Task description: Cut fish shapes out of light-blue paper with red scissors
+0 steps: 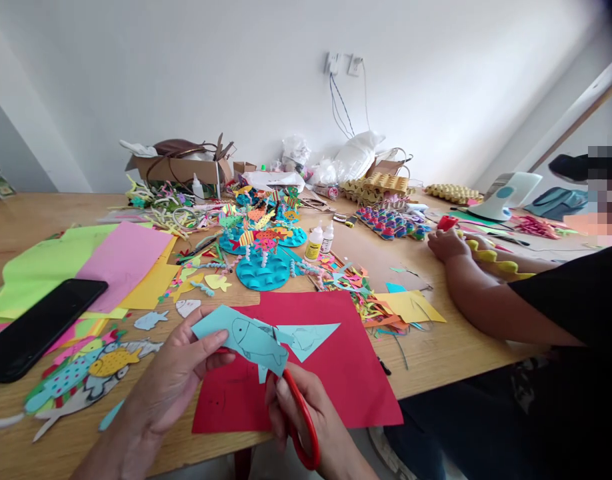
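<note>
Head view: pale-blue flat paper piece with a pencil-like fish outline (259, 340) is held up off the surface, over the bright red rectangular paper sheet (356, 387). Left hand (183, 357) pinches its left end, thumb on top, fingers under. Right hand (323, 407) is closed round the red-handled scissors (313, 443), which meet the piece's right end; blades mostly hidden, can't tell how far apart they are.

Handling: looks like thin card or construction paper. Should be very light, stiff enough to stick out flat from one pinched end, but likely to crease if squeezed or bent. Not likely slippery in dry fingers. Weak spot is probably the narrow tail end by the scissors; could tear if twisted there.

Grip: take the blank margin left of the fish's head, light pinch, off the drawn line. Pale-blue triangular paper scrap (311, 339) lies behind it on the red sheet; wooden surface (426, 363) underneath.
</note>
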Tool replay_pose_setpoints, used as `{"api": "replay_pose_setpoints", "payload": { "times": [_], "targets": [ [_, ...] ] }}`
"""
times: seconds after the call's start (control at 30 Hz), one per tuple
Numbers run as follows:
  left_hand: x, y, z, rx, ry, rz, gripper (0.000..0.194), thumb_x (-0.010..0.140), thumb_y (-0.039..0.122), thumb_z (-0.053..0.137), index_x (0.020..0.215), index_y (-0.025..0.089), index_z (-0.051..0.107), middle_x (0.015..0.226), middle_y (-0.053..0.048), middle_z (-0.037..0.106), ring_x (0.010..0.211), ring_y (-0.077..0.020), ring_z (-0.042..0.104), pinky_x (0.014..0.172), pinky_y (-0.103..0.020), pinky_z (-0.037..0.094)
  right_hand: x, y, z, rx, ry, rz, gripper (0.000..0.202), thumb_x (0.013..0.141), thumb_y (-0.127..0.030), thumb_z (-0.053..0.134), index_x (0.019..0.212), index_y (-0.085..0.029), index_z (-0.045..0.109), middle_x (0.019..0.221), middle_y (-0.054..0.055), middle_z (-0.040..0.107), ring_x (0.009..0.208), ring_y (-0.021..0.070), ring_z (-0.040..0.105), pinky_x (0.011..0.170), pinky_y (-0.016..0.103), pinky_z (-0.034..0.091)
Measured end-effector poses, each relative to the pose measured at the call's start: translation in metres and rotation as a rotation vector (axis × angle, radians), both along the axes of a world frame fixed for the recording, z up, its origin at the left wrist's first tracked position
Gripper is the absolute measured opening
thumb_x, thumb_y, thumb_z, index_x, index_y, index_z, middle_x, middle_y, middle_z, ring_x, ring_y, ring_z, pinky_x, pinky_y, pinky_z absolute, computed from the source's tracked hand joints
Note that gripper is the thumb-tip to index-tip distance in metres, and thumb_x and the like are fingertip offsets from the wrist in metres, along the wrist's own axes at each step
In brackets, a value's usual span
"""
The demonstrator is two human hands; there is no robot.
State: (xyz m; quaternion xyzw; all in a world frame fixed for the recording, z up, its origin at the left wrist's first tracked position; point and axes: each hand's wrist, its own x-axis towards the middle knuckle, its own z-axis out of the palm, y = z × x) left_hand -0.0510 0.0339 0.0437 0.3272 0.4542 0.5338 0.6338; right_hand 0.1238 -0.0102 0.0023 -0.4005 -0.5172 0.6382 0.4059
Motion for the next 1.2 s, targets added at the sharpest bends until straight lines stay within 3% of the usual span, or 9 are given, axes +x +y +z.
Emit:
{"api": "replay_pose_setpoints", "payload": {
  "times": [0.2,0.37,0.47,0.6,0.87,1.03,1.2],
  "targets": [
    [-0.005,-0.004,0.002,0.018,0.118,-0.102,0.043,0.063,0.022,0.079,0.101,0.028,0.062,0.076,0.004,0.072,0.067,-0.0146,0.067,0.062,-0.022,0.055,0.002,0.0,-0.001,0.02,0.067,-0.004,0.053,0.083,-0.069,0.044,0.068,-0.018,0.045,0.045,-0.006,0.043,0.037,0.0068,0.039,0.039,0.018,0.028],
    [-0.026,0.005,0.012,0.232,0.499,-0.319,0.027,0.061,0.022,0.078,0.086,0.028,0.076,0.088,-0.001,0.075,0.081,-0.0196,0.067,0.067,-0.02,0.05,0.012,0.004,0.002,0.011,0.075,0.133,0.051,0.082,-0.066,0.048,0.071,-0.017,0.048,0.045,-0.006,0.043,0.036,0.0064,0.037,0.038,0.018,0.028],
    [-0.029,0.008,0.022,0.35,0.65,-0.394,0.019,0.07,0.033,0.071,0.087,0.028,0.077,0.086,-0.003,0.074,0.079,-0.0211,0.065,0.064,-0.021,0.049,0.015,0.008,0.006,0.019,0.046,0.188,0.051,0.081,-0.067,0.049,0.072,-0.017,0.049,0.045,-0.007,0.044,0.035,0.0062,0.037,0.038,0.018,0.027],
    [-0.018,0.009,0.031,0.376,0.707,-0.499,0.021,0.08,0.037,0.06,0.078,0.024,0.075,0.072,-0.003,0.069,0.068,-0.0194,0.061,0.06,-0.022,0.046,0.014,0.01,0.012,0.011,0.021,0.211,0.051,0.082,-0.067,0.048,0.07,-0.017,0.047,0.043,-0.007,0.044,0.033,0.0056,0.036,0.038,0.017,0.026],
    [0.001,0.011,0.016,0.252,0.453,-0.53,0.023,0.076,0.038,0.063,0.064,0.018,0.063,0.06,0.002,0.057,0.055,-0.0124,0.048,0.052,-0.02,0.039,0.009,0.013,0.004,0.036,0.098,0.189,0.05,0.084,-0.064,0.048,0.074,-0.016,0.05,0.045,-0.006,0.045,0.034,0.0058,0.037,0.038,0.017,0.027],
    [0.007,0.005,0.009,0.112,0.242,-0.464,0.028,0.072,0.044,0.067,0.064,0.019,0.056,0.057,0.004,0.056,0.051,-0.0107,0.045,0.05,-0.02,0.039,0.002,0.012,-0.008,0.079,0.16,0.189,0.05,0.086,-0.063,0.046,0.074,-0.015,0.05,0.047,-0.005,0.046,0.035,0.0061,0.04,0.038,0.017,0.028],
    [0.014,0.0,0.007,0.094,0.166,-0.382,0.026,0.074,0.038,0.067,0.063,0.018,0.054,0.056,0.005,0.052,0.052,-0.0095,0.042,0.051,-0.019,0.039,-0.003,0.009,-0.013,0.098,0.163,0.171,0.051,0.087,-0.064,0.044,0.069,-0.016,0.048,0.047,-0.003,0.047,0.038,0.007,0.043,0.04,0.017,0.032]
  ]
}}
